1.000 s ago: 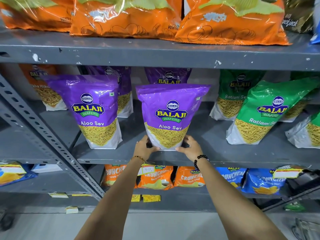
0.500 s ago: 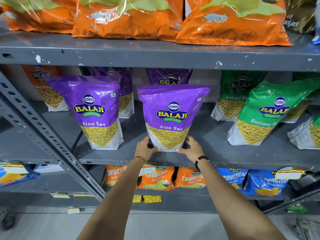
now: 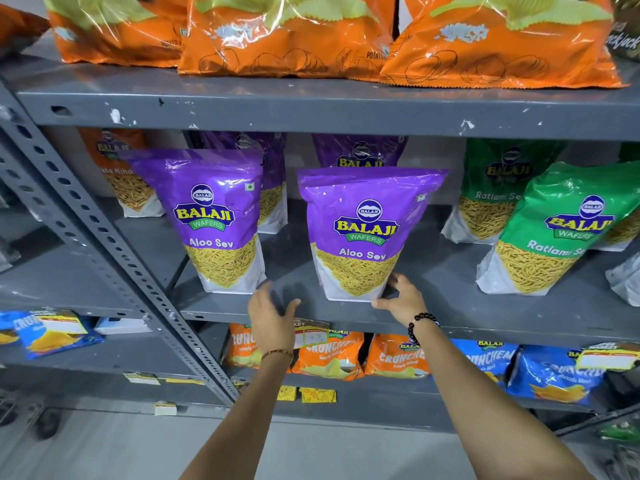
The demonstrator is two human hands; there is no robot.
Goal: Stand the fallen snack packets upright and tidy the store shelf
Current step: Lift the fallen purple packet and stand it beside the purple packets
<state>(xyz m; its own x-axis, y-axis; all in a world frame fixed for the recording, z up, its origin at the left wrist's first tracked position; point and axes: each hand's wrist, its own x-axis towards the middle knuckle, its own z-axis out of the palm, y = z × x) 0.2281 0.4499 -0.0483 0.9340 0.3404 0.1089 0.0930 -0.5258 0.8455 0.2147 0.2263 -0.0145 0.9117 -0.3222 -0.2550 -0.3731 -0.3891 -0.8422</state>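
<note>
A purple Aloo Sev packet [image 3: 367,233] stands upright at the front middle of the grey shelf [image 3: 485,322]. My right hand [image 3: 401,297] touches its lower right corner, fingers spread. My left hand [image 3: 272,315] hovers open to the left of that packet, apart from it. A second purple Aloo Sev packet [image 3: 214,220] stands upright further left. Two more purple packets stand behind them. A green Ratlami Sev packet [image 3: 554,237] leans to the right on the same shelf.
Orange chip bags [image 3: 287,36] lie on the shelf above. Orange and blue Crunchem bags [image 3: 332,355] fill the shelf below. A perforated metal upright [image 3: 104,237] slants across the left. More green packets [image 3: 491,192] stand at the back right.
My left hand has let go of the middle purple packet and drawn back to the left. My right hand stays at the packet's lower right corner. The camera has moved closer.
</note>
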